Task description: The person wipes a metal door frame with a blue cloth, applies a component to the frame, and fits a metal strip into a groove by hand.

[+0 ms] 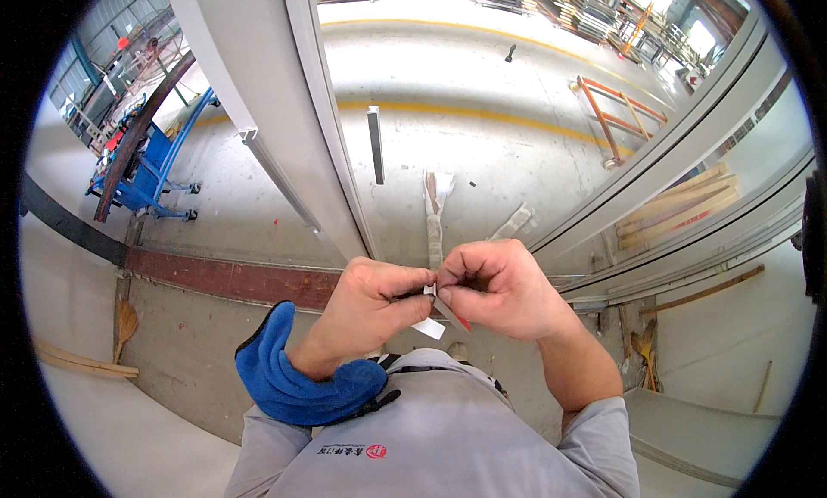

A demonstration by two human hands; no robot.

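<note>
In front of my chest my two hands meet, fingertips almost touching. My left hand (362,307) pinches a small white strip (429,328) between thumb and forefinger; its lower end sticks out beneath them. With thumb and forefinger together, my right hand (498,289) grips a thin strip with a red face (454,315), slanting down from the fingertips. Whether the two strips are joined is hidden by the fingers. A blue cloth with black edging (284,369) hangs around my left wrist and forearm.
Tall pale frame posts stand at left (271,93) and right (655,175). A reddish-brown sill (233,278) crosses the floor. Beyond are wrapped lengths (434,227), a dark bar (376,145), an orange wheeled frame (613,119) and a blue cart (155,166). A broom (127,321) leans left.
</note>
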